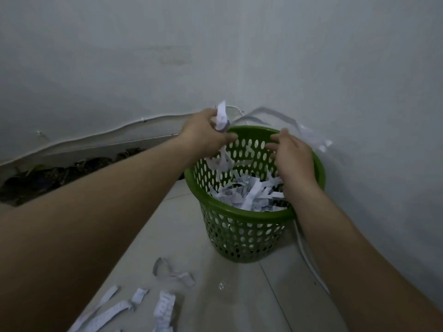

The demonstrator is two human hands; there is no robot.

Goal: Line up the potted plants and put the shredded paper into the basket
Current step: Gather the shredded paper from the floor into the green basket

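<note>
over the round green plastic basket with holes [242,226], both hands up: left hand [203,135] pinching white paper strips [221,116], right hand [293,156] loose. straight below, more paper inside; leftover strips [165,305] on floor, nearer left hand.

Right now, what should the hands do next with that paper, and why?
Probably let go: the left hand pinches white paper strips above the round green perforated plastic basket, so they should drop onto the shredded pile inside. More strips on the floor wait after.
</note>
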